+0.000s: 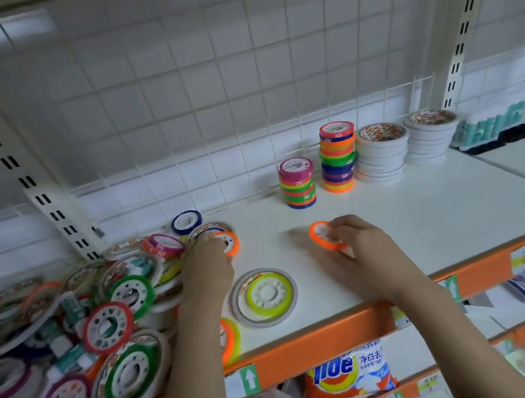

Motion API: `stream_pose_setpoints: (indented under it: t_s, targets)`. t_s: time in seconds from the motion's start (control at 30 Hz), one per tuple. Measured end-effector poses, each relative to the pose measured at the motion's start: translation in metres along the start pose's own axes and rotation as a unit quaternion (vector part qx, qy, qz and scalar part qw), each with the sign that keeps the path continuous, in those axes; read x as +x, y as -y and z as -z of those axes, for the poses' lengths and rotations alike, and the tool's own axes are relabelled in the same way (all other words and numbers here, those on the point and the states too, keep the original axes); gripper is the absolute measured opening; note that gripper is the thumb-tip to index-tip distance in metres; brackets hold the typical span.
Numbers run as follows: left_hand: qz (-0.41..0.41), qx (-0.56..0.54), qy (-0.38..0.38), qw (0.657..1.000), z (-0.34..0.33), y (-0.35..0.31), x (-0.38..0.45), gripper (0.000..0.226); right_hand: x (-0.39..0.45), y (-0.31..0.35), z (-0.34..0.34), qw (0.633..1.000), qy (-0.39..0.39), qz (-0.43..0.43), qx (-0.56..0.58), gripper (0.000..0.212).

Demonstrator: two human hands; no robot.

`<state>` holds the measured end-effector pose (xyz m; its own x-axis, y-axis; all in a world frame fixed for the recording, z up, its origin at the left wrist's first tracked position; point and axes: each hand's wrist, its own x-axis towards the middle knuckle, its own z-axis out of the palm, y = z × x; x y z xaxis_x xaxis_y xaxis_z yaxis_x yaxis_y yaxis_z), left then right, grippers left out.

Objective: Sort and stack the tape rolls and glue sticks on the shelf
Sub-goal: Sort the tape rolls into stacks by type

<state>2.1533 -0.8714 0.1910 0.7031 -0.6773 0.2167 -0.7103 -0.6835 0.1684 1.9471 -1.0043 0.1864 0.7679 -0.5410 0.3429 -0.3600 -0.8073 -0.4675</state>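
- Take the taller coloured stack (339, 156) at the back of the shelf (430, 215) as your landmark — it stands upright and tidy, with a shorter coloured stack (298, 183) just beside it toward the pile.
- On the landmark's other side, two stacks of white rolls (380, 154) stand close together, and beyond them lies a row of teal-labelled sticks (491, 122), too blurred to name for certain.
- That sorted group looks like the finished part; I judge you well under halfway.
- Your right hand (362, 244) is in front of the landmark, well apart from it; its fingers grasp an orange tape roll (321, 236) low over the shelf.
- Your left hand (207, 260) is farther from the landmark, at the edge of the loose pile (77, 327); its fingers curl onto a second orange roll (231, 242), though blur hides how firm that hold is.
- The pile is what is left — many coloured and white rolls lie overlapping and tilted, with a few teal sticks mixed in.
- A yellow-green roll inside a white ring (265, 297) lies flat between your forearms, near the shelf's front edge, unsorted.
- Another orange-and-yellow roll (228, 340) sits right at the front edge behind your left forearm; mind it does not slip off.
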Motion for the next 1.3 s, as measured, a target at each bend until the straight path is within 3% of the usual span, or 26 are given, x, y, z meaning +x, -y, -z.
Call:
stream_pose_setpoints:
  t_s: [0.13, 0.33, 0.5, 0.73, 0.9, 1.13, 1.3]
  targets:
    - [0.000, -0.051, -0.041, 0.998, 0.007, 0.001, -0.006, 0.033, 0.026, -0.005, 0.013, 0.999, -0.035, 0.028, -0.014, 0.029]
    - [-0.034, -0.164, -0.167, 0.972, 0.015, -0.007, -0.030, 0.020, 0.090, -0.007, 0.035, 0.995, -0.068, 0.070, -0.036, 0.026]
    - [-0.052, -0.172, -0.214, 0.960, 0.020, -0.012, -0.045, 0.017, 0.137, -0.007, 0.047, 0.994, -0.024, 0.041, -0.103, 0.033]
    - [-0.013, -0.178, -0.214, 0.960, 0.020, -0.004, -0.052, 0.017, 0.171, -0.009, 0.040, 0.979, 0.096, 0.048, -0.173, 0.036]
    - [0.007, -0.180, -0.190, 0.965, 0.017, 0.001, -0.053, 0.027, 0.171, -0.009, 0.035, 0.973, 0.130, 0.061, -0.181, 0.035]
    - [0.000, -0.158, -0.206, 0.966, 0.013, -0.004, -0.053, 0.015, 0.167, -0.011, 0.030, 0.977, 0.123, 0.065, -0.161, 0.032]
    - [-0.021, -0.153, -0.191, 0.969, 0.012, -0.013, -0.042, 0.018, 0.151, -0.016, 0.024, 0.989, 0.049, 0.078, -0.118, 0.040]
